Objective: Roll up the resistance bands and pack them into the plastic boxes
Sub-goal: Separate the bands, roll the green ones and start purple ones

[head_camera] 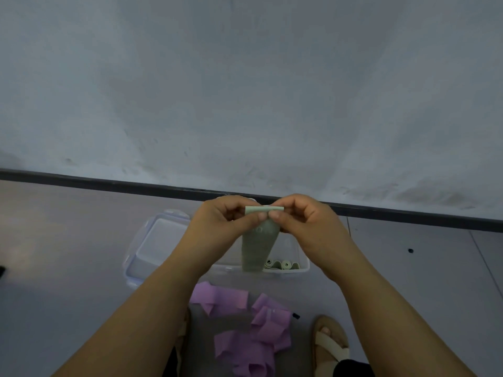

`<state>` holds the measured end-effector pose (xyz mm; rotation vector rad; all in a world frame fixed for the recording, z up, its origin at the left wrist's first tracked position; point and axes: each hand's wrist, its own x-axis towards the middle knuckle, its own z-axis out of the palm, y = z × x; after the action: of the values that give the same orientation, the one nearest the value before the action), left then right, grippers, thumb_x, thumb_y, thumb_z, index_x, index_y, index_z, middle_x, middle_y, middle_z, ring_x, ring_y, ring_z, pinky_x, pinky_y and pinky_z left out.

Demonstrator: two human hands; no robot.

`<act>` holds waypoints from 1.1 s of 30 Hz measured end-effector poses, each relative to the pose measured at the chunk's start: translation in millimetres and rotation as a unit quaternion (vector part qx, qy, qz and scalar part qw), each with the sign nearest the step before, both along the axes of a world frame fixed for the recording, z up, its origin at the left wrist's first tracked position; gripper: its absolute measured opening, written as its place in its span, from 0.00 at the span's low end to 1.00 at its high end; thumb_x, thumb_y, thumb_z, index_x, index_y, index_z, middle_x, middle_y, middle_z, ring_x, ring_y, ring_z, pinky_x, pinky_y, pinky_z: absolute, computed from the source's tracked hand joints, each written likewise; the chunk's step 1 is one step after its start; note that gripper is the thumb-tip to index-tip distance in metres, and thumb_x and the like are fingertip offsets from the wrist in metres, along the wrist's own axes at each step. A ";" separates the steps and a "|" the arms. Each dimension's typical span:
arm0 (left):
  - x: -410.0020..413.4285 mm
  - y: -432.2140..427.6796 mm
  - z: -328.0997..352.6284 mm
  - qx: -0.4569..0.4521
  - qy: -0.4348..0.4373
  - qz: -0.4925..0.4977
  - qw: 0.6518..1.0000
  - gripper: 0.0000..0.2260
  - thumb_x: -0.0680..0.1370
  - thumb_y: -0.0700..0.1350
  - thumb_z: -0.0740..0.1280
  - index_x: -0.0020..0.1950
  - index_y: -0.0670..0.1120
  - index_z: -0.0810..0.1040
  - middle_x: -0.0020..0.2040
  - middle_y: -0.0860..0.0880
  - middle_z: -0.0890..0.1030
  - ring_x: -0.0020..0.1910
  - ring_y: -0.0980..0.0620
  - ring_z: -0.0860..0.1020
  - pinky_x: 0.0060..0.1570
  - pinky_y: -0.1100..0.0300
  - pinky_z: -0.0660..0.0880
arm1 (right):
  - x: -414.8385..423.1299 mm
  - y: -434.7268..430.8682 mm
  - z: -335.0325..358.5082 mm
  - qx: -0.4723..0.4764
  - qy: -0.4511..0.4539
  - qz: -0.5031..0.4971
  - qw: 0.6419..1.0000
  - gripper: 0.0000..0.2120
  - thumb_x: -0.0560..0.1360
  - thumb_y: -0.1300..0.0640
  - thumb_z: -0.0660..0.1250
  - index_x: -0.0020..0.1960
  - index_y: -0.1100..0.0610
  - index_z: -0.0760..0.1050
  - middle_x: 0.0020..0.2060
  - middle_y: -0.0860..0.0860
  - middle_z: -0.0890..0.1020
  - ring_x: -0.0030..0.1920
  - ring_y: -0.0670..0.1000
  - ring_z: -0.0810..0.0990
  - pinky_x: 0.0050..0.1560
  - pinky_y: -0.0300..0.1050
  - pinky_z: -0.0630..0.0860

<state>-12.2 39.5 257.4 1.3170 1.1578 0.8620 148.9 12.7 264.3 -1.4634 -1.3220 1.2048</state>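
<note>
A pale green resistance band (258,240) hangs in front of me, its top end turned into a small roll. My left hand (226,221) pinches the roll's left end and my right hand (307,221) pinches its right end. Below them a clear plastic box (300,263) sits on the floor with several rolled green bands (281,265) inside. Its clear lid (152,246) lies to the left. Loose purple bands (253,327) lie in a heap on the floor nearer to me.
The grey floor meets a grey wall at a dark baseboard (109,183) just behind the box. My right foot in a beige sandal (330,344) stands right of the purple heap; the other sandal (182,333) shows left of it.
</note>
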 end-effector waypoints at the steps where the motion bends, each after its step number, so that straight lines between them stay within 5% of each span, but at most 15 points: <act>1: -0.5 0.3 0.2 -0.005 -0.007 -0.001 1.000 0.06 0.71 0.39 0.72 0.40 0.51 0.84 0.41 0.45 0.84 0.42 0.50 0.80 0.45 0.59 0.77 | -0.3 0.2 -0.6 -0.002 0.006 0.000 1.000 0.04 0.74 0.59 0.67 0.45 0.51 0.79 0.39 0.47 0.83 0.42 0.44 0.81 0.43 0.34 0.79; 5: -1.1 1.2 1.2 -0.033 -0.041 0.009 0.999 0.04 0.73 0.37 0.69 0.44 0.45 0.83 0.41 0.44 0.84 0.41 0.49 0.82 0.45 0.56 0.80 | -0.1 1.1 -0.2 -0.011 0.021 -0.009 1.000 0.04 0.76 0.59 0.65 0.44 0.51 0.77 0.41 0.51 0.83 0.41 0.48 0.82 0.43 0.41 0.81; 11: 0.6 0.7 1.7 -0.035 -0.039 0.009 0.999 0.05 0.73 0.37 0.69 0.45 0.44 0.82 0.38 0.48 0.85 0.38 0.52 0.83 0.38 0.60 0.80 | -0.8 -0.7 3.7 -0.004 0.013 -0.008 1.000 0.05 0.76 0.60 0.64 0.45 0.51 0.76 0.41 0.50 0.83 0.39 0.45 0.82 0.39 0.36 0.80; 19: -1.3 1.4 6.5 -0.047 -0.105 0.015 0.993 0.07 0.74 0.33 0.67 0.45 0.45 0.81 0.35 0.48 0.84 0.35 0.53 0.82 0.37 0.60 0.79 | 1.2 -2.6 11.7 -0.013 0.104 0.022 0.994 0.12 0.76 0.67 0.62 0.47 0.51 0.79 0.42 0.65 0.79 0.40 0.50 0.82 0.39 0.39 0.80; 25: -4.7 -0.7 7.7 -0.053 -0.100 -0.021 0.993 0.07 0.74 0.35 0.67 0.44 0.45 0.82 0.41 0.46 0.84 0.42 0.49 0.82 0.42 0.57 0.80 | -0.4 -3.2 8.7 0.035 0.041 -0.016 0.998 0.13 0.75 0.67 0.63 0.41 0.51 0.79 0.35 0.39 0.83 0.38 0.42 0.82 0.37 0.34 0.78; 28: -3.0 -1.6 9.7 -0.055 -0.092 -0.013 0.994 0.05 0.68 0.44 0.70 0.42 0.45 0.82 0.39 0.48 0.84 0.40 0.51 0.82 0.42 0.58 0.81 | -1.5 -4.8 8.0 0.056 0.009 -0.012 0.998 0.13 0.75 0.67 0.63 0.41 0.51 0.79 0.34 0.37 0.82 0.38 0.41 0.82 0.37 0.32 0.77; 33: -0.1 0.0 7.5 -0.038 -0.058 0.007 0.998 0.05 0.70 0.37 0.71 0.40 0.47 0.82 0.35 0.50 0.84 0.36 0.54 0.82 0.38 0.60 0.80 | -1.4 -4.2 7.0 0.023 0.024 -0.009 0.999 0.14 0.75 0.68 0.62 0.43 0.52 0.80 0.36 0.45 0.83 0.38 0.43 0.82 0.38 0.34 0.78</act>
<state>-12.2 39.4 264.9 1.1821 1.0985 0.8837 147.4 8.5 271.3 -1.4012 -1.2939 1.1834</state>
